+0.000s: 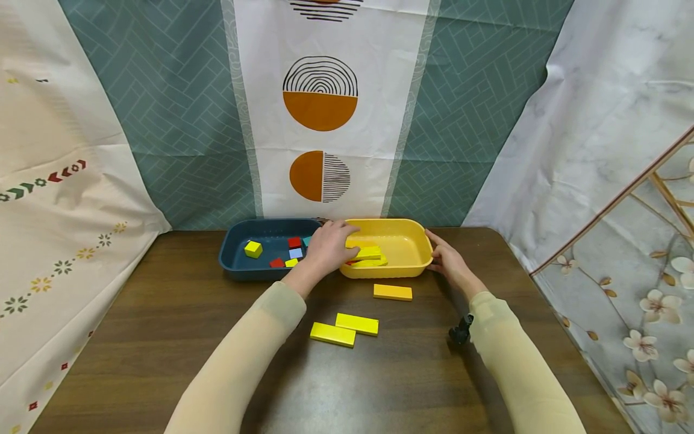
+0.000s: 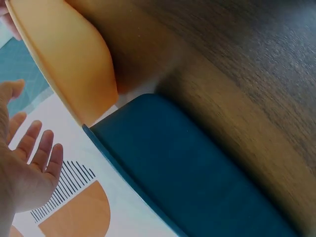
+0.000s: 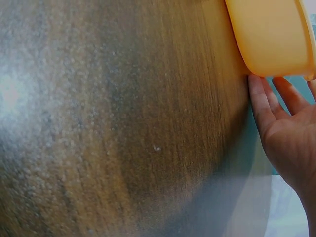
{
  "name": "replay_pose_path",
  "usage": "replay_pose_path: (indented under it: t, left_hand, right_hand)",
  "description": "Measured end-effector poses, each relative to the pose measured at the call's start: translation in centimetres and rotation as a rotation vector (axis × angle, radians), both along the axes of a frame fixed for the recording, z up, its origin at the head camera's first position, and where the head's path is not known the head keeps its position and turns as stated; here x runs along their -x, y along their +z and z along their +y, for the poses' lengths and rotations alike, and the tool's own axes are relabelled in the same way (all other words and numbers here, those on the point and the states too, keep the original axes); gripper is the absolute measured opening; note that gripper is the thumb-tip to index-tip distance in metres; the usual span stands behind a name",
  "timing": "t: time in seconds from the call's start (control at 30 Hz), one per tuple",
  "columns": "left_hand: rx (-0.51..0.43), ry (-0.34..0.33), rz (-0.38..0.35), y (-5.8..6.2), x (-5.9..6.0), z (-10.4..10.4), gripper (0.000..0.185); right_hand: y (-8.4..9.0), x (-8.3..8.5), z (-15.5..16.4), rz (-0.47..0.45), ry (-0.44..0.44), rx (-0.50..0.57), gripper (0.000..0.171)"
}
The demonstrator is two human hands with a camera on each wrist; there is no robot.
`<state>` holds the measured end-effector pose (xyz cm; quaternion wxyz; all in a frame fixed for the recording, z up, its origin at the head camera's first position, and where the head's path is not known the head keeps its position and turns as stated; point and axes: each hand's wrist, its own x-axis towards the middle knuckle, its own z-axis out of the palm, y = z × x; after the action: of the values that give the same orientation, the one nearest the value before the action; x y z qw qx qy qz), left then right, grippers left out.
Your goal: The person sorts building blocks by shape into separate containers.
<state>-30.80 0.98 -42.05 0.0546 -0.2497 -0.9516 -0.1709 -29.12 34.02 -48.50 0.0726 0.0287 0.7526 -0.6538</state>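
Hands both at the yellow plastic tray (image 1: 420, 250): right hand (image 1: 451, 263) flat against its end, steadying it; left hand (image 1: 328, 247) hovers open-fingered over yellow wooden blocks (image 1: 370, 255) inside.

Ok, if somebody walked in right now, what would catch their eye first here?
Probably the yellow tray beside the dark blue tray at the table's far edge. The left hand reaches over the yellow tray's rim above the yellow blocks inside, while the right hand touches its outer end. Nearer the person, three yellow bars lie loose on the dark wooden table.
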Motion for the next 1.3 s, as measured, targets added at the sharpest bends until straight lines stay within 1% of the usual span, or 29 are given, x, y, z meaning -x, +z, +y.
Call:
replay_pose_path:
  t: [0.27,0.57,0.87,1.13,1.3]
  left_hand:
    - [0.001,-0.022,0.009,0.3,-0.1,-0.7,0.054]
    - [-0.017,-0.051,0.007,1.5,-0.8,-1.3,0.054]
    - [-0.049,-0.11,0.012,2.9,-1.9,-1.9,0.053]
    - [-0.073,-0.156,0.053,4.0,-3.2,-2.5,0.05]
    - [-0.088,-0.198,0.07,4.5,-4.0,-3.0,0.049]
  right_hand:
    - [0.0,0.0,0.1,0.007,0.009,0.005,0.07]
    - [-0.2,0.1,0.1,0.009,0.011,0.003,0.071]
    - [-0.2,0.1,0.2,0.007,0.011,-0.001,0.071]
    - [-0.2,0.1,0.2,0.007,0.009,0.003,0.071]
    - [-0.1,0.0,0.1,0.01,0.011,-0.005,0.071]
